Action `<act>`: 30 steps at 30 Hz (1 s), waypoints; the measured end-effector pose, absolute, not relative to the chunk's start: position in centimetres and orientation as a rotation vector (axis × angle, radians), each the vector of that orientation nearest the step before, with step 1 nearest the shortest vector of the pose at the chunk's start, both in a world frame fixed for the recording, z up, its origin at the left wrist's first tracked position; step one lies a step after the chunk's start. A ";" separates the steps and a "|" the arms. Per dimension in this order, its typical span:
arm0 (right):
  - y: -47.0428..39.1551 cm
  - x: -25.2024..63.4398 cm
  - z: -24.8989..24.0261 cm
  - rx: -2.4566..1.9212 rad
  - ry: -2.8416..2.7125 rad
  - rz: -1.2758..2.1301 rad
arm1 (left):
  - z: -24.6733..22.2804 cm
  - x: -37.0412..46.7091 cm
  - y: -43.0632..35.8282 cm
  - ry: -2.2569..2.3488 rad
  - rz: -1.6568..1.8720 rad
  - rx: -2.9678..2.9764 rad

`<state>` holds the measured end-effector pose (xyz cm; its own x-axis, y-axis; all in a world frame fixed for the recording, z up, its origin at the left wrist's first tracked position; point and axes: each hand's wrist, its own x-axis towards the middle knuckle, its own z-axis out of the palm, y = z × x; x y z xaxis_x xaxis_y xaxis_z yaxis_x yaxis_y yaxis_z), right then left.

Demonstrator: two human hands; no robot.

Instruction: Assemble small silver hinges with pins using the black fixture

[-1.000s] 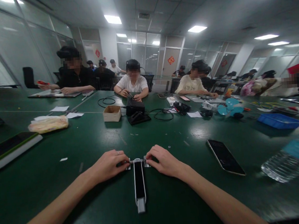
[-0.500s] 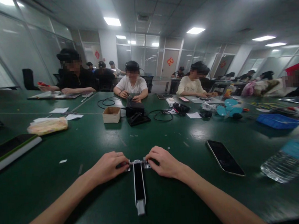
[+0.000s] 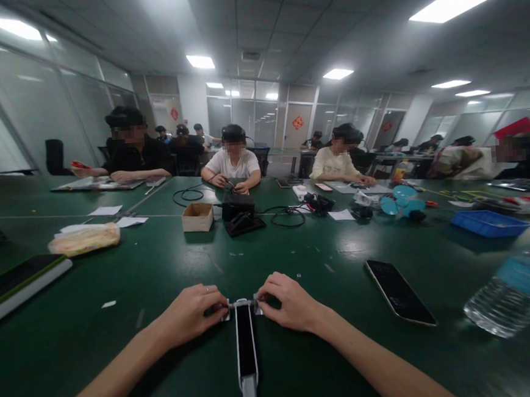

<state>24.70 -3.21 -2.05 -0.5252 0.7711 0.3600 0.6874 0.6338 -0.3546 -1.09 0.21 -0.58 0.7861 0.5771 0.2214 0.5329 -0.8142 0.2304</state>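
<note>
A long narrow device (image 3: 246, 347) with a black strip and a pale metal frame lies on the green table, pointing towards me. A thin metal rod crosses its far end, with a small metal bracket at either side. My left hand (image 3: 196, 313) is closed in a pinch on the left bracket (image 3: 226, 314). On the opposite side, my right hand (image 3: 288, 302) pinches the right bracket (image 3: 258, 309) between thumb and fingers. Both hands rest low, close to the tabletop. The fingers hide part of each bracket.
A phone (image 3: 399, 292) and a water bottle (image 3: 506, 292) lie to the right, near a blue tray (image 3: 489, 223). Ahead stand a small open box (image 3: 197, 218) and a black device (image 3: 238, 210) with cables. A green-edged device (image 3: 21, 285) sits left. Several people work across the table.
The whole view has shifted, so the table and hands appear slightly lower. Both hands keep their pinch at the brackets, with no clear movement of the device on the table.
</note>
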 end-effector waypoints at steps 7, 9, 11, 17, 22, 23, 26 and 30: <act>-3.2 24.3 -2.3 -1.166 -2.344 0.226 | -1.0 -1.2 0.4 0.870 0.467 2.853; -3.2 24.4 -2.3 -1.175 -2.354 0.220 | -1.1 -1.3 0.4 0.865 0.478 2.856; -3.1 24.4 -2.3 -1.183 -2.336 0.206 | -1.1 -1.3 0.5 0.859 0.470 2.850; -2.8 24.4 -2.4 -1.109 -2.309 0.216 | -1.1 -1.2 0.4 0.856 0.454 2.840; -3.0 24.2 -2.5 -1.124 -2.358 0.236 | -1.1 -1.2 0.4 0.872 0.455 2.825; -3.0 24.2 -2.5 -1.138 -2.363 0.235 | -1.1 -1.2 0.4 0.876 0.453 2.822; -3.0 24.2 -2.4 -1.168 -2.368 0.241 | -1.0 -1.1 0.4 0.884 0.447 2.822; -2.9 24.3 -2.3 -1.161 -2.350 0.235 | -0.8 -1.0 0.4 0.897 0.427 2.828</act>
<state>24.32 -2.93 -2.27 -0.5084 0.7811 0.3624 0.6940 0.6208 -0.3646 -1.05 0.35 -0.79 0.7813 0.5824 0.2246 0.5415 -0.8114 0.2202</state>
